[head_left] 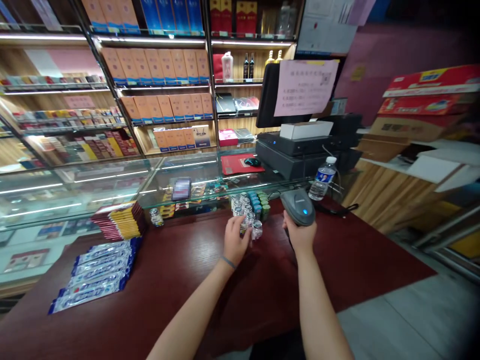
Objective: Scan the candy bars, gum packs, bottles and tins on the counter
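Note:
My right hand point(300, 236) grips a grey barcode scanner point(298, 206) with a blue light on its head, held above the dark red counter point(180, 280). My left hand point(235, 241) reaches into a cluster of small clear round containers point(248, 216) standing on the counter, and its fingers close around one of them. Behind those stand stacks of blue and green containers point(259, 202).
A water bottle point(322, 178) stands right of the scanner, below a till with a monitor point(300, 140). Stacked red-and-yellow packs point(122, 221) and blue-white packs point(98, 274) lie at the left. A glass counter point(112, 187) runs behind, with product shelves beyond.

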`<state>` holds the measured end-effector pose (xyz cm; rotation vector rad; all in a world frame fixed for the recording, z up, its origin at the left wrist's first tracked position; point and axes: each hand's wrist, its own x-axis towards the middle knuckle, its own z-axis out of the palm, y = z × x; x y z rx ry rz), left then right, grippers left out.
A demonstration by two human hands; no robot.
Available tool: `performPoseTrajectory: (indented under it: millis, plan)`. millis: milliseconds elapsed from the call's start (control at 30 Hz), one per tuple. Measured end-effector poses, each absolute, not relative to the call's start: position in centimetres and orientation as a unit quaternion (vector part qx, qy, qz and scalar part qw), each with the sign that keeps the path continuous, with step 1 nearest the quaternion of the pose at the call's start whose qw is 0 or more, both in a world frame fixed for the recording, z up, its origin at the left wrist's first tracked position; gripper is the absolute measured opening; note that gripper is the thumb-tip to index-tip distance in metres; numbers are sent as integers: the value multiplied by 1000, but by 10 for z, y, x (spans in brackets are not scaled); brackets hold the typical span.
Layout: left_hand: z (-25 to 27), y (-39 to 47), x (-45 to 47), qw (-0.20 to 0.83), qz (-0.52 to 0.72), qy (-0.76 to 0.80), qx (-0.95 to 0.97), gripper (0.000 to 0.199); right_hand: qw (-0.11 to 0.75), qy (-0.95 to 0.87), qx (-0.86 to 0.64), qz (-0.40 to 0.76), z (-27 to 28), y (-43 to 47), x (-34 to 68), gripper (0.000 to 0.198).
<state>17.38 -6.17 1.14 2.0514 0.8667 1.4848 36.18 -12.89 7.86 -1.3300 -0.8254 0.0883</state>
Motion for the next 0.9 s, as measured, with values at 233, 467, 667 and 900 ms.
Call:
performPoseTrajectory:
  millis: [233,467,667,900]
  plan:
    - [3,-76,197,178,502,304,790,50,722,-363,-586,60,75,-129,364,28]
    - [4,-81,192,190,474,307,804,39,713,-360,-597,78,78,-130,361,28]
    - [14,-82,182,282,503,283,767,34,710,-370,-595,77,79,-130,361,28]
    - [37,-52,116,474,609,324,547,53,691,-434,-566,116,77,-126,350,23]
